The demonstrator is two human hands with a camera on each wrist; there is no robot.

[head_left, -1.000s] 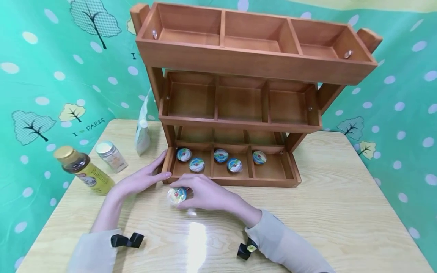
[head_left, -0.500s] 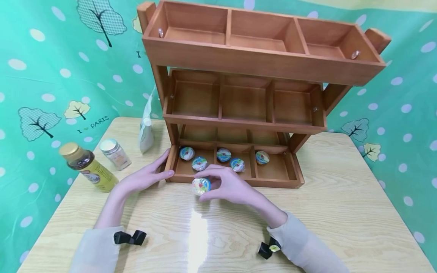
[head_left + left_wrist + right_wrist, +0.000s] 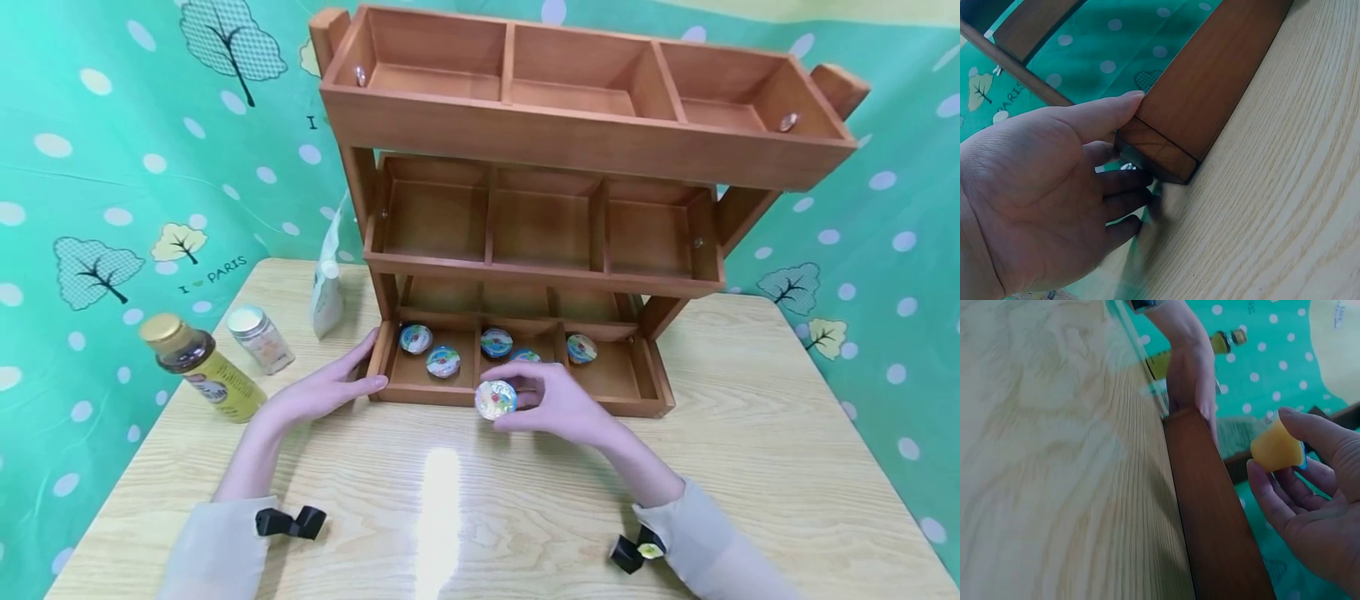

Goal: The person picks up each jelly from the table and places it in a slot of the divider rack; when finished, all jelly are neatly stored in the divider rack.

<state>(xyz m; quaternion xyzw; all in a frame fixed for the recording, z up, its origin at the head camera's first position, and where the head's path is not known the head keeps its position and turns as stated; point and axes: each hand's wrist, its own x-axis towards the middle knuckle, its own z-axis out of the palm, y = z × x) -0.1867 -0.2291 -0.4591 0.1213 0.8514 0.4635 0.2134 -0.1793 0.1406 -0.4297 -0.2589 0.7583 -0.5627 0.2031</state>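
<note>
My right hand [image 3: 558,400] pinches a jelly cup [image 3: 495,400] between thumb and fingers, raised in front of the bottom tier's middle compartment. In the right wrist view this jelly cup [image 3: 1275,450] has a yellow body and a blue rim. My left hand [image 3: 330,390] holds the left front corner of the wooden shelf rack [image 3: 585,133], thumb on the front and fingers along the side. In the bottom tier, two jelly cups [image 3: 443,362] lie in the left compartment. Two more [image 3: 497,342] are in the middle, one partly hidden by my right hand, and one [image 3: 582,348] is at right.
To the left stand a yellow bottle with a gold cap [image 3: 206,371], a clear jar with a pale lid [image 3: 261,337] and a white-green pouch [image 3: 327,287]. The rack's two upper tiers rise above the bottom one. A dotted green cloth [image 3: 90,192] hangs around the table.
My right hand has carried the jelly cup rightward and slightly up, from in front of the left compartment to the middle one. My left hand stays on the rack's corner.
</note>
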